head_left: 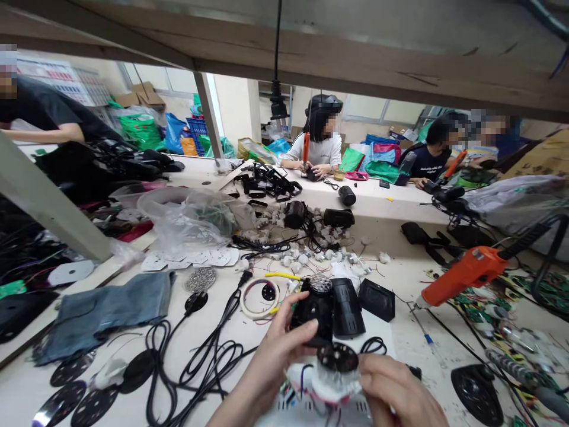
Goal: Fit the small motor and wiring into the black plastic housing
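My left hand (271, 362) grips a black plastic housing (316, 313) with a perforated metal disc on its top. My right hand (398, 391) rests low at the frame's bottom edge, its fingers on a white part with coloured wires (322, 388) and a small black round piece (338, 357) on top of it. A second black housing (347, 307) and a black square cover (377, 299) stand just behind.
An orange electric screwdriver (464, 274) hangs at the right. Black power cords (208, 356) lie at the left, near a grey cloth (106, 305) and a white ring (260, 298). Small white parts (311, 255) cover the middle. Other people sit across the bench (400, 204).
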`<state>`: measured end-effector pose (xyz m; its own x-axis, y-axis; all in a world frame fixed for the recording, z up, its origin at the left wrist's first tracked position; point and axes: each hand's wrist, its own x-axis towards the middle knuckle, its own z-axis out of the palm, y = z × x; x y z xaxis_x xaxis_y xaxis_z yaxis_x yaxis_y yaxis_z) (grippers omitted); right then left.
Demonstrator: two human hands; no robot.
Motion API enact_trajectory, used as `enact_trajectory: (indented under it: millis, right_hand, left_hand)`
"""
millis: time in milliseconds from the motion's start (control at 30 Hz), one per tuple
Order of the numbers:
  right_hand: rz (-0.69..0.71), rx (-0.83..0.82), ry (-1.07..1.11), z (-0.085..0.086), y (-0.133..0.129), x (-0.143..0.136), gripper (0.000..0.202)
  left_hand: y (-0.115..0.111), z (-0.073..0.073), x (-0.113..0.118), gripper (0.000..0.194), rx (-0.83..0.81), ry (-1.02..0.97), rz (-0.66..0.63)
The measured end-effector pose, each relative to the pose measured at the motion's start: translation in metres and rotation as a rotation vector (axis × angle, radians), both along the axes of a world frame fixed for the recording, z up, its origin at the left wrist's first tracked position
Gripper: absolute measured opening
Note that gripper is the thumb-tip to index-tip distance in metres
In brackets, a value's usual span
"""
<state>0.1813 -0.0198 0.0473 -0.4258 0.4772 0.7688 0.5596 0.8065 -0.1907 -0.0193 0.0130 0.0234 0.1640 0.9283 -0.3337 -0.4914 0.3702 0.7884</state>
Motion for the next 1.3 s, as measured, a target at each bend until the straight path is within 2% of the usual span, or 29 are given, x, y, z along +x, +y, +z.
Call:
enact_trajectory:
  millis: [67,133,233,300,433,467,533,600,700,833,1000,1100,1200,1300]
  right_hand:
    - [-0.122,0.043,0.103,-0.008,0.01,-0.005,0.02]
    - [-0.178,0.06,0.205,-0.013,0.022,-0.009,0.015]
    - [-0.255,-0.07,0.382,-0.014,0.037,-0.019,0.009]
    - [-0.252,-0.346,0.587,-0.015,0.04,-0.028,0.016]
    - [-0.074,-1.025,1.109,-0.019,0.038,-0.048,0.043]
    - [-0.049,-1.127,1.192,-0.02,0.037,-0.051,0.047]
    - [-0.025,-1.22,1.277,-0.019,0.035,-0.053,0.052]
    - [0.007,-1.244,1.285,-0.016,0.035,-0.049,0.053]
    - [0.074,-1.267,1.252,-0.009,0.037,-0.038,0.049]
    - [0.115,-1.274,1.141,-0.006,0.041,-0.028,0.048]
    - [0.013,-1.17,0.894,-0.014,0.046,-0.031,0.051]
    - [-0.06,-1.028,0.788,-0.016,0.05,-0.034,0.049]
    - [-0.083,-0.924,0.662,-0.012,0.053,-0.033,0.041]
    - [-0.087,-0.849,0.566,-0.005,0.055,-0.032,0.036]
  left_hand:
    - [-0.005,0.005,0.004,0.072,0.034,0.036,0.015]
    - [-0.01,0.009,0.007,0.077,0.044,0.082,0.009]
    - [-0.014,0.01,0.014,0.083,0.057,0.165,0.002]
    - [-0.014,0.008,0.021,0.085,0.088,0.19,0.01]
    - [-0.014,0.002,0.03,0.084,0.156,0.265,0.047]
    - [-0.014,0.0,0.031,0.084,0.162,0.295,0.053]
    - [-0.013,-0.003,0.028,0.083,0.166,0.323,0.05]
    - [-0.013,-0.005,0.021,0.08,0.19,0.312,0.058]
    - [-0.012,-0.006,0.009,0.065,0.229,0.37,0.13]
    - [-0.01,-0.006,-0.002,0.053,0.211,0.444,0.163]
    - [-0.01,0.0,0.0,0.06,0.295,0.439,0.161]
    - [-0.011,0.008,0.004,0.068,0.247,0.363,0.157]
    - [-0.012,0.016,0.007,0.078,0.22,0.268,0.143]
    - [-0.013,0.021,0.01,0.079,0.221,0.235,0.155]
